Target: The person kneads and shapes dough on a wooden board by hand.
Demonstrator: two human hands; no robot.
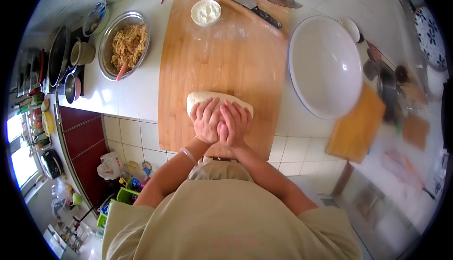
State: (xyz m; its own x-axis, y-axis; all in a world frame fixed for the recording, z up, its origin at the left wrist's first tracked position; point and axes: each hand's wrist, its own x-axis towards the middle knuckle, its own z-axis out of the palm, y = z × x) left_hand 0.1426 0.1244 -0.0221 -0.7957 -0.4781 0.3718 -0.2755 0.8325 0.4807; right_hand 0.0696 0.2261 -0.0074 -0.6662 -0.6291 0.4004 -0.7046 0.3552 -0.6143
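Hands: left hand (206, 122) and right hand (236, 124) meet at the heels, palms down with fingers fanned across the dough (195, 100); both press on it, neither clenched around it.
Metal bowl: beyond the left edge of the wooden board (222, 66), a shiny bowl (106, 52) holds a chunky brown mixture (130, 42), a pinkish handle jutting over its near rim.
Powder bowl: a small white bowl (205, 24) of white powder, likely flour, stands near the board's far edge, left of the middle.
Dough: a pale, smooth-skinned slab lies nearer the board's near edge, midway between left and right edges.
Feel: probably soft, pliable and fairly weighty for its bulk, apt to stretch or sag, and perhaps tacky where the powder is thin.
Hold: palms suit pressing; for lifting, both hands beneath, one toward each rounded end, would spare it from tearing.
Rolling pin: the wooden pin (250, 17) slants toward the right edge near the far corner, a dark-handled knife (268, 17) beside it.
Basin: a wide white basin (325, 66) sits just past the right edge.
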